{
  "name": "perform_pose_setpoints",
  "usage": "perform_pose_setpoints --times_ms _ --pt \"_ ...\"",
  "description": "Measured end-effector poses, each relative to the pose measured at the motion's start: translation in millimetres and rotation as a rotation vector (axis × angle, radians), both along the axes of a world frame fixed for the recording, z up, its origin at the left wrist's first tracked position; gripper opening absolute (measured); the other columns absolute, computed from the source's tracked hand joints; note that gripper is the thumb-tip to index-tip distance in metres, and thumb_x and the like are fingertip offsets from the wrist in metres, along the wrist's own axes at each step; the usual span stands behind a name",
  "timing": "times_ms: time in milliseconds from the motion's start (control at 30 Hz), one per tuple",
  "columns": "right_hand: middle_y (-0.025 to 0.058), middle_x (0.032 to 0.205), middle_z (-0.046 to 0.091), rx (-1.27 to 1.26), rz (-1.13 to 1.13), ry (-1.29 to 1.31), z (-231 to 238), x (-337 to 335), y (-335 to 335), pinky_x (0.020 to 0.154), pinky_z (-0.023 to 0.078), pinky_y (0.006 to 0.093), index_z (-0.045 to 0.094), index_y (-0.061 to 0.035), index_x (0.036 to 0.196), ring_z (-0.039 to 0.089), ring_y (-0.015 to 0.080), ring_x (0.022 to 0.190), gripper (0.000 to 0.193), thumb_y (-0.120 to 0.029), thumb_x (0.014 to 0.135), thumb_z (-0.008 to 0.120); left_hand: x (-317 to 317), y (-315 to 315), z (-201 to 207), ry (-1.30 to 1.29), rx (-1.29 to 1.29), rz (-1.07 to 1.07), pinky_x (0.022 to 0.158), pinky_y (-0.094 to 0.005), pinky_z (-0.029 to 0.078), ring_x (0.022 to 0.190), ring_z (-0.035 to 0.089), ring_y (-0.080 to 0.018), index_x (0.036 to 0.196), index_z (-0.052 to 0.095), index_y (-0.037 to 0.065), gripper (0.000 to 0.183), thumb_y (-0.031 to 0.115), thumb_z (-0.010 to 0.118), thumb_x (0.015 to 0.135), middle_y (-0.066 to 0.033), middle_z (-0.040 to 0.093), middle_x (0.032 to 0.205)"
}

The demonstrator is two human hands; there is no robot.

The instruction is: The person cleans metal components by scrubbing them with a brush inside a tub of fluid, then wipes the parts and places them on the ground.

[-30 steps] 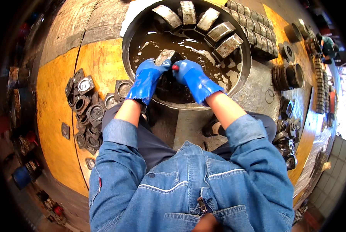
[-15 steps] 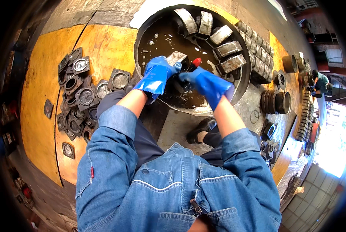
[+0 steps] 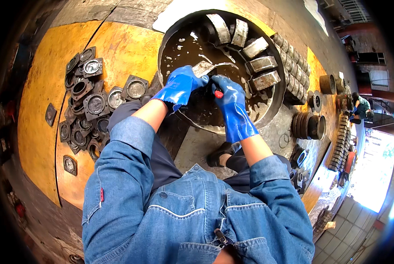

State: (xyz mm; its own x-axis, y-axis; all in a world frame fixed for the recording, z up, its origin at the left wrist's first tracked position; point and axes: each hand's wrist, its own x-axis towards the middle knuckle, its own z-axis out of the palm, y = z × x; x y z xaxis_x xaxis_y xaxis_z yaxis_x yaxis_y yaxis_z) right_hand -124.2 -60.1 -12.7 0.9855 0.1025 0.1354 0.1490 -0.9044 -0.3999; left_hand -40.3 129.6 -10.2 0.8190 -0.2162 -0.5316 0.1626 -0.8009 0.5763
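Note:
Both my hands, in blue rubber gloves, work over a round dark basin [image 3: 162, 61] of murky brown liquid. My left hand [image 3: 179, 86] is closed on a blocky metal casting [image 3: 202, 68], whose pale wet top shows beyond the fingers. Wrapped round a red-handled tool [image 3: 218, 94], my right hand [image 3: 232, 97] is close to the casting's right side. The tool's working end is hidden, so its kind cannot be told. Several wet metal blocks [image 3: 261, 64] are arranged along the basin's far and right inner wall.
Square flanged metal parts [image 3: 95, 104] lie heaped on yellow boards [image 3: 38, 132] to the left. Rows of stacked castings [image 3: 294, 68] stand right of the basin, with ribbed cylinders [image 3: 309, 126] nearer. Another person [image 3: 361, 108] bends over at the far right.
My right hand has turned over and moved closer to me; the tool's red end, raised beyond the hand before, now points toward me. The left hand keeps hold of the casting.

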Motion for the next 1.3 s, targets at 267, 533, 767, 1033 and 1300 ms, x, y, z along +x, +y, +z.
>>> perform_pose_setpoints --times_ms 267,533,767,1033,1300 --pt "0.0166 0.114 0.077 0.1 -0.418 0.574 -34.6 17.8 -1.9 0.093 0.058 0.0435 0.077 -0.013 0.118 0.073 0.0361 0.108 0.035 -0.036 0.092 0.072 -1.3 -6.3 5.6 -0.017 0.049 -0.002 0.101 -0.0452 0.055 0.119 0.069 -0.0406 0.126 0.072 0.001 0.077 0.063 0.08 0.08 -0.0239 0.072 0.126" --pt "0.002 0.084 0.073 0.654 -0.454 0.826 -43.2 17.9 -30.9 0.064 0.05 0.0297 0.078 -0.0059 0.099 0.064 0.0121 0.072 0.015 -0.018 0.089 0.077 -3.7 -22.0 14.7 -0.07 0.009 -0.034 0.099 -0.0452 0.056 0.117 0.07 -0.0403 0.123 0.074 0.001 0.072 0.059 0.081 0.079 -0.0249 0.073 0.122" --pt "0.0106 0.083 0.074 0.218 -0.284 0.884 14.4 21.8 16.3 0.063 0.053 0.0376 0.077 -0.0108 0.106 0.069 0.0226 0.07 0.037 -0.043 0.088 0.078 -4.9 -3.5 16.2 0.002 0.079 -0.032 0.102 -0.0452 0.055 0.122 0.068 -0.0382 0.128 0.072 0.003 0.074 0.06 0.076 0.081 -0.0227 0.071 0.128" --pt "0.018 0.12 0.074 -0.148 -0.193 0.681 -9.6 24.9 16.4 0.098 0.056 0.0464 0.076 -0.0145 0.117 0.069 0.0383 0.115 0.032 -0.033 0.091 0.071 1.0 -13.9 3.0 0.001 0.112 -0.062 0.104 -0.0455 0.054 0.124 0.066 -0.0384 0.128 0.071 0.003 0.077 0.062 0.077 0.08 -0.0227 0.07 0.13" --pt "0.0121 0.116 0.075 -0.039 -0.13 0.16 -9.8 1.3 6.0 0.094 0.056 0.0433 0.074 -0.0179 0.12 0.07 0.0348 0.108 0.024 -0.026 0.098 0.065 -1.4 -11.5 9.7 -0.015 0.107 -0.046 0.101 -0.046 0.056 0.12 0.068 -0.0399 0.127 0.072 0.004 0.077 0.063 0.079 0.078 -0.0246 0.071 0.127"
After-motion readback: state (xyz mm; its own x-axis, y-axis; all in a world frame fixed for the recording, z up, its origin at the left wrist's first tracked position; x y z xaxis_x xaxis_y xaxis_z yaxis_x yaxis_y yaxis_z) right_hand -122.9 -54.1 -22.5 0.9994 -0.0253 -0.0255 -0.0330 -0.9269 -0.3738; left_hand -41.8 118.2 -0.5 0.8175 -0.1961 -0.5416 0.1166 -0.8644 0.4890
